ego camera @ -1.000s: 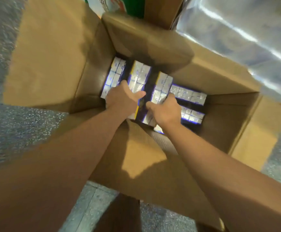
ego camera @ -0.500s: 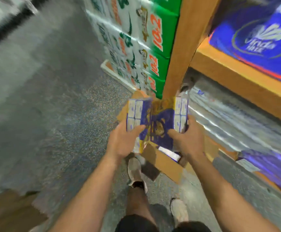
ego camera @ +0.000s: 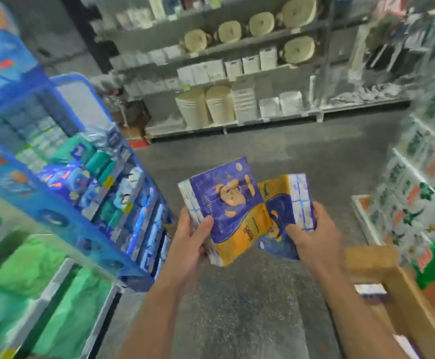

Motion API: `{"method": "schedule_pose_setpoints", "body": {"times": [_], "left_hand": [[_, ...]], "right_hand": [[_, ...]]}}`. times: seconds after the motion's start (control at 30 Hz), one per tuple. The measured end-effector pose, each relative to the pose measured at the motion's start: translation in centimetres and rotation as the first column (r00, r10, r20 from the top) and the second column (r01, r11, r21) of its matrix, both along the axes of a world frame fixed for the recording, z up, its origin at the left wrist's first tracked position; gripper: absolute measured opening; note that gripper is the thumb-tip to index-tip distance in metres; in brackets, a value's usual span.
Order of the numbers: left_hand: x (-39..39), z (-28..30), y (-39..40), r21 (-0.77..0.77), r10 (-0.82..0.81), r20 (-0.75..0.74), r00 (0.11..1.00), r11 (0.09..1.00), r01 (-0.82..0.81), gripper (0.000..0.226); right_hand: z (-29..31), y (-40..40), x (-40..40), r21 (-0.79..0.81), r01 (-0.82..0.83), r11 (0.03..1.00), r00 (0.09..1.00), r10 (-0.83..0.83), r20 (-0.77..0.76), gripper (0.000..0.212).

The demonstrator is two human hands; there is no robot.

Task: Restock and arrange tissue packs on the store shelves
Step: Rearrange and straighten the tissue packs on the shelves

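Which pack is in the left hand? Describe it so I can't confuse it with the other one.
Centre aisle, above the grey floor: the left hand grips the nearer tissue pack. Its face is mostly purple with an orange band below, unlike the right hand's pack, orange on top.

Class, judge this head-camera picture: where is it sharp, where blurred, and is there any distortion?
Head view: sharpest on the two tissue packs and left hand; right hand slightly smeared; blue shelf streaked by motion blur; wide-angle lens bends the far shelving.
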State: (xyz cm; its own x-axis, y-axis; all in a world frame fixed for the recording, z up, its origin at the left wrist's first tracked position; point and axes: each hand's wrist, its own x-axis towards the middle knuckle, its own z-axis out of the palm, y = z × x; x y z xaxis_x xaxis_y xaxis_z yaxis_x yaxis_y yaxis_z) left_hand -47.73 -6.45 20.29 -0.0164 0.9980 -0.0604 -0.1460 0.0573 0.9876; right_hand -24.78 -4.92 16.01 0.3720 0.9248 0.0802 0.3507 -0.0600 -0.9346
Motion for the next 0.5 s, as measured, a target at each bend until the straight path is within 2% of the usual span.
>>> {"method": "schedule_pose_setpoints", "body": {"times": [0.1, 0.2, 0.3, 0.4, 0.47, 0.5], "left_hand": [[-8.6, 4.5, -4.8, 0.056, 0.182, 0.067, 0.981, 0.981, -0.186, 0.048], [-17.5, 7.8, -10.9, 0.100, 0.440, 0.082, 0.894, 0.889, -0.446, 0.046], [-26.7, 10.1, -18.7, 0.198, 0.605, -0.056, 0.794, 0.786, -0.585, 0.051], [-35.5, 12.0, -27.6, 0.317, 0.699, -0.149, 0.699, 0.703, -0.636, 0.055], [-40.5, 13.8, -33.6, 0.371, 0.746, -0.265, 0.611, 0.664, -0.649, 0.073], [-42.9, 14.9, -36.6, 0.400, 0.773, -0.337, 0.538, 0.634, -0.662, 0.083]], "right_hand": [[4.5, -0.4, -10.5, 0.114, -0.216, 0.970, 0.975, 0.208, 0.078, 0.058], [8.1, -3.1, -22.2, 0.179, -0.410, 0.894, 0.911, 0.390, 0.136, 0.061], [10.3, -8.3, -34.3, 0.210, -0.550, 0.809, 0.835, 0.531, 0.141, 0.069], [12.0, -15.2, -46.4, 0.246, -0.658, 0.711, 0.751, 0.644, 0.146, 0.070], [13.1, -20.0, -54.0, 0.267, -0.741, 0.616, 0.664, 0.731, 0.158, 0.066], [13.8, -22.2, -57.5, 0.280, -0.771, 0.572, 0.624, 0.766, 0.153, 0.061]]}}
